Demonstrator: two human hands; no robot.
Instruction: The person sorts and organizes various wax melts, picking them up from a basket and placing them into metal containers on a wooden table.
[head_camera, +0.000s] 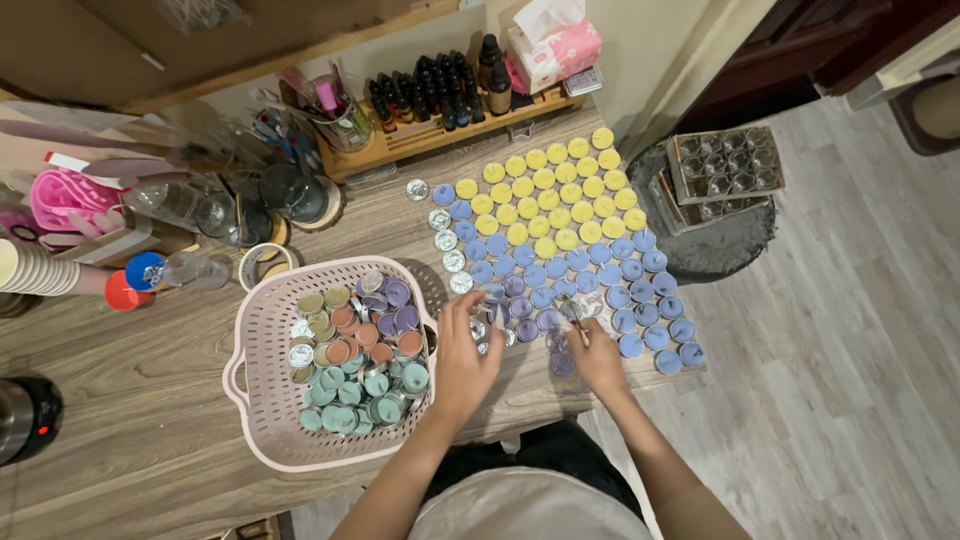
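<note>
Rows of tealight candles cover the wooden table (150, 450): yellow ones (560, 190) at the back, blue ones (610, 275) in the middle, purple ones (525, 310) nearest me. My left hand (465, 350) rests over the purple tealights beside the basket, fingers curled around small metal cups. My right hand (597, 355) pinches a purple tealight (570, 312) at the front of the rows. A pink perforated basket (262, 420) at my left holds several green, brown, olive and purple tealights.
Empty metal cups (442, 228) line the left edge of the rows. A wooden rack of dark dropper bottles (440, 85), a tissue box (555, 45), glass jars (290, 190), tape (265, 265) and paper cups (35, 270) stand behind. A crate of glass jars (725, 165) sits on the floor.
</note>
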